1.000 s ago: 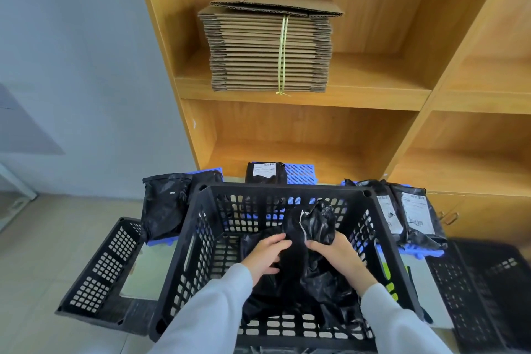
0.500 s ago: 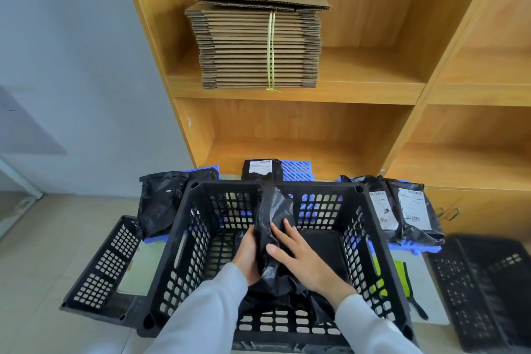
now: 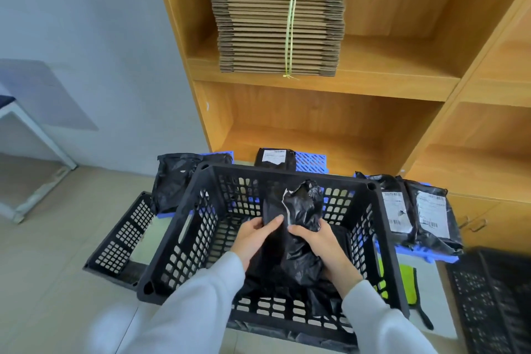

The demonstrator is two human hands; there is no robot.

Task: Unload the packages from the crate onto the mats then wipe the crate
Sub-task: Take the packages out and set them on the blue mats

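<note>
Fingers (image 3: pixel 274 223) above wooden-shelved room's floor (image 3: pixel 57 238)

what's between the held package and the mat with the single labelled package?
Only the crate's perforated far wall, head view. Both hands grip the package inside it; the mat lies beyond.

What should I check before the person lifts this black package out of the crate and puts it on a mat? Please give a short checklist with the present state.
1. Grip: the left hand and the right hand both hold the black package. Ok.
2. Package above the crate rim: its top reaches about rim level, its lower part is inside. Not ok yet.
3. Free place on a mat: the middle blue mat shows bare surface beside a labelled package. Ok.
4. Crate empty afterwards: more black plastic lies on the bottom under the hands. Not ok.
5. Wiping cloth ready: a yellow-green thing lies right of the crate; whether it is a cloth, cannot tell.
</note>
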